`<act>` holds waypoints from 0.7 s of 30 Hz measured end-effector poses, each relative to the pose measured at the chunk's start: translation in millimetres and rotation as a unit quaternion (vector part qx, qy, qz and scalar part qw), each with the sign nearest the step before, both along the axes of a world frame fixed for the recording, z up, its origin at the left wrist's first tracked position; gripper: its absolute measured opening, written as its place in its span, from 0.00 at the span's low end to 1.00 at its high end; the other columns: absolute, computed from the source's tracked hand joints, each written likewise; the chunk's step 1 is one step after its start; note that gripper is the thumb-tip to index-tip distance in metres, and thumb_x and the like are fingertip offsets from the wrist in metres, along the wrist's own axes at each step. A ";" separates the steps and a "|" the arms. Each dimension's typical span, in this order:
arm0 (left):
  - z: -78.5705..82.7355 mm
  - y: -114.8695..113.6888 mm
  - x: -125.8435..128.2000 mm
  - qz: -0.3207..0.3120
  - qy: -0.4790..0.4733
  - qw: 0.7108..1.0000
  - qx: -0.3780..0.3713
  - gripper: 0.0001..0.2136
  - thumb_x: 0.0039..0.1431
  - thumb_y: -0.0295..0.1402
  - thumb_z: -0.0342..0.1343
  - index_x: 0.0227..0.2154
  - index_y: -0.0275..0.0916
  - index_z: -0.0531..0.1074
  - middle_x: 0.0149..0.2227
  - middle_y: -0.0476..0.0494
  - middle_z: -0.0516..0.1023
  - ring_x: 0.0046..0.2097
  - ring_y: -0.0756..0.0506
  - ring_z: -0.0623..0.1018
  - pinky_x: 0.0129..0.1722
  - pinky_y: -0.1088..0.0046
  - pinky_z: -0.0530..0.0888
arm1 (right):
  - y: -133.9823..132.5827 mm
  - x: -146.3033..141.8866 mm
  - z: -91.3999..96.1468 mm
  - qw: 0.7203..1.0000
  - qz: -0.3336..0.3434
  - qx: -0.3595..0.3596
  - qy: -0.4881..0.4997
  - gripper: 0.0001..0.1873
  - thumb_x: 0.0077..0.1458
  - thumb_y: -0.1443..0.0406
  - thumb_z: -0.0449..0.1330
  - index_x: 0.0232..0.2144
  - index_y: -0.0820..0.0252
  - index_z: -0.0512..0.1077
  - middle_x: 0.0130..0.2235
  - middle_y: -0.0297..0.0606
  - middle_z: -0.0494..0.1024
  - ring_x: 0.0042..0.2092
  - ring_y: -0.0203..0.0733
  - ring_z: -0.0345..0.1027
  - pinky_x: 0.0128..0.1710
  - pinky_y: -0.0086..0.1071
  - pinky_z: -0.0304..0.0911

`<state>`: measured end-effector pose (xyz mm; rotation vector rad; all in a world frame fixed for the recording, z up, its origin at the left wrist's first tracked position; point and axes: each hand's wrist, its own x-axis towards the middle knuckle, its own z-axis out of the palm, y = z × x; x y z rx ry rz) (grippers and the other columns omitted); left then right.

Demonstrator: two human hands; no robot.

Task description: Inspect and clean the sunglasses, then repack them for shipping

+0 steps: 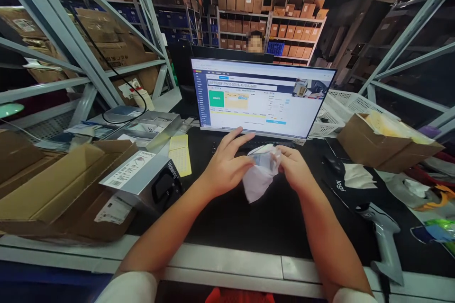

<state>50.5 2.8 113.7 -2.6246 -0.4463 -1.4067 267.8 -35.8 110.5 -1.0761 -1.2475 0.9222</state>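
Above the bench [245,232], before a lit monitor [245,99], a small white pouch [261,177] between two hands

The right hand [292,165] pinches the white pouch at its upper right edge, fingers curled in; the left hand [227,164] rests its thumb against the upper left edge with the other fingers spread, and whether it truly grips, I cannot tell. The thin, wrinkled, half-see-through material looks light and soft, likely to crumple and perhaps slip a little under the fingertips. A bluish-grey thing [262,156] shows dimly near the top, too veiled to identify, and might be fragile. Pinching both upper edges, outside that veiled part, seems the kindest hold, with the lower corner hanging free
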 end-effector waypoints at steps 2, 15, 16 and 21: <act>0.2 1.0 -0.7 0.006 -0.007 1.000 0.008 0.04 0.62 0.27 0.58 0.37 0.41 0.77 0.61 0.37 0.68 0.68 0.34 0.60 0.63 0.46 0.65 | 1.2 -2.5 -1.5 1.000 -0.009 0.007 -0.013 0.14 0.54 0.58 0.61 0.21 0.59 0.69 0.21 0.28 0.61 0.24 0.32 0.48 0.24 0.30 0.44; 1.7 3.9 -3.7 0.000 0.003 1.000 0.000 0.06 0.63 0.27 0.55 0.39 0.41 0.77 0.33 0.44 0.74 0.37 0.45 0.72 0.37 0.65 0.71 | -7.8 14.5 13.8 0.994 0.008 0.020 -0.103 0.18 0.57 0.54 0.60 0.22 0.58 0.69 0.23 0.32 0.63 0.26 0.35 0.52 0.26 0.31 0.48; 1.9 4.2 -3.7 -0.012 0.015 1.000 -0.012 0.07 0.64 0.27 0.54 0.39 0.40 0.76 0.30 0.45 0.73 0.34 0.46 0.71 0.33 0.67 0.69 | -7.4 13.9 13.7 0.994 0.006 0.020 -0.103 0.18 0.57 0.53 0.61 0.21 0.58 0.69 0.23 0.32 0.62 0.26 0.35 0.51 0.26 0.31 0.47; 1.7 5.1 -3.5 -0.031 0.022 0.999 -0.030 0.06 0.65 0.27 0.52 0.37 0.39 0.74 0.27 0.47 0.75 0.30 0.48 0.71 0.30 0.69 0.65 | -6.6 14.8 12.0 0.998 0.007 0.022 -0.061 0.19 0.56 0.54 0.61 0.21 0.58 0.67 0.22 0.30 0.59 0.25 0.34 0.48 0.26 0.31 0.46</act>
